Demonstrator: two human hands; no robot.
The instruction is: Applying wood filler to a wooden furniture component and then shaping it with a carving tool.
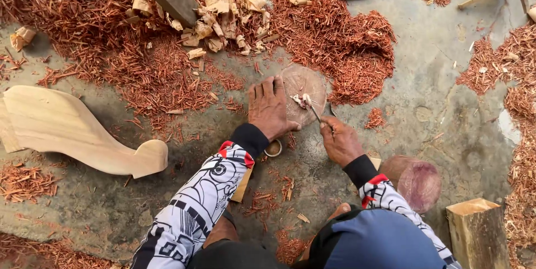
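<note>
Knee (pixel 223 230) at lower centre. Left hand (pixel 269 108) flat, open, pinning disc (pixel 303 95); right hand (pixel 338 142) grips chisel (pixel 314 111). Carving step under way; steady pressure needed.

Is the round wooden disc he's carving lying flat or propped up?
Flat: the round reddish wooden disc lies on the concrete floor, left hand pressing it.

I'm in a woodcarving workshop, sitting on a bare concrete floor (pixel 446 101). Reddish wood shavings (pixel 329 34) lie in heaps around me, with pale wood chips (pixel 223 18), a curved sawn plank (pixel 67 129) and a wooden block (pixel 477 230) nearby.
</note>
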